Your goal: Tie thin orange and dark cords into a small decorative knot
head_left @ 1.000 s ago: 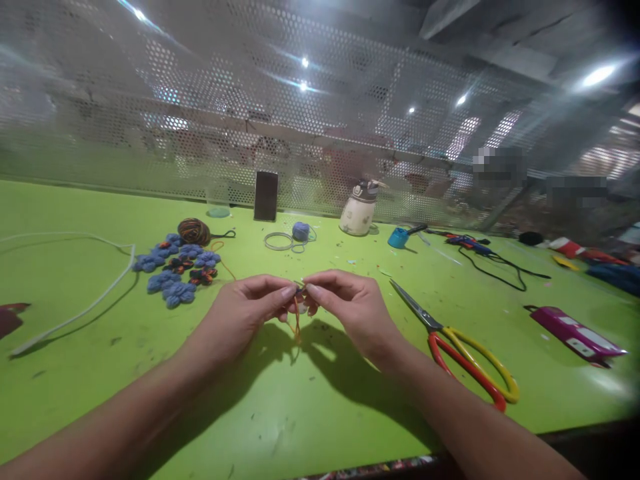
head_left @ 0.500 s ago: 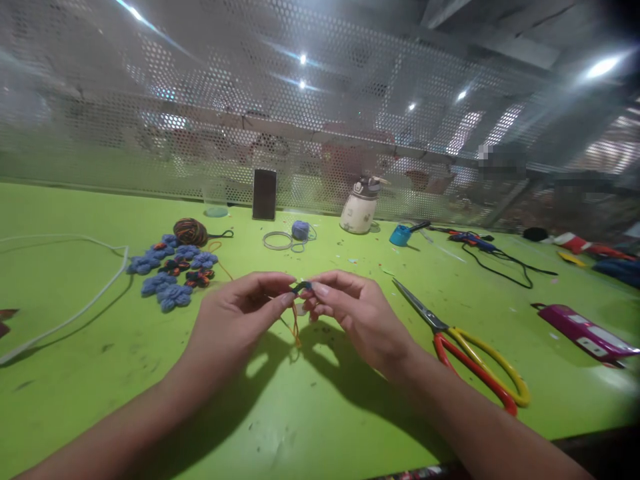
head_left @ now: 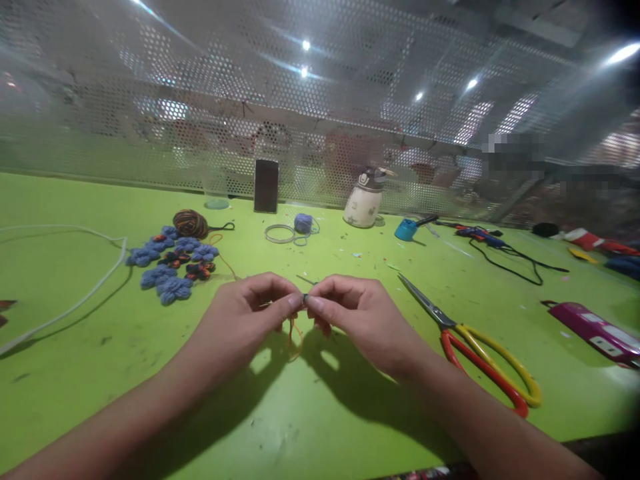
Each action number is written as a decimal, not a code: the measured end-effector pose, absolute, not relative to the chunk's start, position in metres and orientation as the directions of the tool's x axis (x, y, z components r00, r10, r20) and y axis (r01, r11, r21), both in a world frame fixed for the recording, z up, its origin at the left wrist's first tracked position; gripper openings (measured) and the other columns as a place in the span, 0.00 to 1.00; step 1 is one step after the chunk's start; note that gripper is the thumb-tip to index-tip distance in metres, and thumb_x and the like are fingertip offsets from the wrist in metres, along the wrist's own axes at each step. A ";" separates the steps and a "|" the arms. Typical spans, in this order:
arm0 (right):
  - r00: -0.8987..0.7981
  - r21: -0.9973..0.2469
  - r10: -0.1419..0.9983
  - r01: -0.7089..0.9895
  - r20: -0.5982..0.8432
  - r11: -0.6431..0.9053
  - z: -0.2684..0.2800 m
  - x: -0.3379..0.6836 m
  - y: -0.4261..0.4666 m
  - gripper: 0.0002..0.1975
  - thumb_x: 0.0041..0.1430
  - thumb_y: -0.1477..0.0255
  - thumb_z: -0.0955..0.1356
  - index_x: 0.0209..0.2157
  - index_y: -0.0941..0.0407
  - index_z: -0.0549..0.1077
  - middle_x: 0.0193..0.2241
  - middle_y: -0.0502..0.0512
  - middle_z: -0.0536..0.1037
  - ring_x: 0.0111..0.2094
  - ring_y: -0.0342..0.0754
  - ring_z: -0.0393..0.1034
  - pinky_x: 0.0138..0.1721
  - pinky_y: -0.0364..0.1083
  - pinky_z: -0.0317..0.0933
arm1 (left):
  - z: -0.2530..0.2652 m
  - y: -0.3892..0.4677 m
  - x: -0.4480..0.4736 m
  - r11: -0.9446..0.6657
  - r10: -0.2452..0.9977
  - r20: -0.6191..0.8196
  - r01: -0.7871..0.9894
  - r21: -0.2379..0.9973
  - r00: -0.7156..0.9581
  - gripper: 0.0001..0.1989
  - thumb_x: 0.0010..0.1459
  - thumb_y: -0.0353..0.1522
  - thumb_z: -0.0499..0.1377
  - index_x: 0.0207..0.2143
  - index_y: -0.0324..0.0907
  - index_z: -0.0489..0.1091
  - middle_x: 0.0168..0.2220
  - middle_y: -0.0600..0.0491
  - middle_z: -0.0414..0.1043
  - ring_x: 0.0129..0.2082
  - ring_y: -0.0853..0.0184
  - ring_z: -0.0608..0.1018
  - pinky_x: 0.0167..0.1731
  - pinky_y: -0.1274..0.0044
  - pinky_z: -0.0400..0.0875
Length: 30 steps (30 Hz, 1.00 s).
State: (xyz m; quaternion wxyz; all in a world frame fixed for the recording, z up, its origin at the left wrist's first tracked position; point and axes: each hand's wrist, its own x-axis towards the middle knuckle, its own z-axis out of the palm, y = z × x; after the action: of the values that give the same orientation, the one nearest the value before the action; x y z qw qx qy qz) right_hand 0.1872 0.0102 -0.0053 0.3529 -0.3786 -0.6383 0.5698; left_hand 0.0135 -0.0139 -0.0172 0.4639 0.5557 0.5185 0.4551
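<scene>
My left hand and my right hand meet above the middle of the table. Their thumbs and forefingers pinch a small dark piece of yarn work, mostly hidden by the fingertips. An orange yarn tail dangles beneath. Just behind the fingertips a thin needle-like stick pokes out; its kind is unclear. Blue crocheted flowers and dark multicoloured ones lie left of my hands, beside a dark multicoloured yarn ball. From that ball's side, an orange strand runs towards my left hand.
Scissors with red and yellow handles lie beside my right forearm. Farther back are a phone, a ring, a small blue yarn ball, a bottle and a blue pot. A purple power strip sits right; a white cable curves left.
The fingertips of both hands have come closer together, covering more of the dark yarn piece. The thin stick now shows behind them. The view has shifted slightly.
</scene>
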 end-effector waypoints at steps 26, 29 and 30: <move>-0.429 -0.993 0.899 0.107 -0.085 -0.043 -0.003 0.191 0.010 0.07 0.49 0.70 0.74 0.27 0.59 0.75 0.21 0.49 0.71 0.21 0.39 0.61 0.24 0.42 0.56 | -0.024 -0.013 0.015 0.017 0.983 -0.019 0.015 1.000 0.181 0.09 0.55 0.39 0.62 0.31 0.42 0.73 0.24 0.57 0.69 0.26 0.71 0.69 0.28 0.78 0.62; -0.423 -0.991 0.900 0.125 -0.101 -0.052 -0.001 0.190 0.009 0.06 0.50 0.72 0.73 0.27 0.59 0.74 0.20 0.49 0.71 0.21 0.39 0.61 0.24 0.41 0.56 | -0.023 -0.012 0.015 0.018 0.981 -0.024 0.031 0.999 0.191 0.09 0.55 0.38 0.63 0.30 0.42 0.73 0.23 0.58 0.69 0.25 0.71 0.69 0.27 0.78 0.61; -0.423 -0.991 0.901 0.124 -0.101 -0.053 0.000 0.190 0.009 0.05 0.50 0.73 0.73 0.27 0.60 0.74 0.21 0.49 0.71 0.22 0.39 0.61 0.24 0.41 0.56 | -0.023 -0.012 0.015 0.021 0.981 -0.026 0.031 0.999 0.190 0.09 0.55 0.38 0.63 0.30 0.43 0.73 0.24 0.58 0.70 0.25 0.71 0.69 0.27 0.78 0.61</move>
State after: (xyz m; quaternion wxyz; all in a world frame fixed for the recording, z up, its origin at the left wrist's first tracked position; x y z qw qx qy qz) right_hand 0.1900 0.0086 -0.0003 0.3297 -0.4241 -0.6038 0.5889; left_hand 0.0151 -0.0119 -0.0232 0.5441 0.5467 0.4630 0.4367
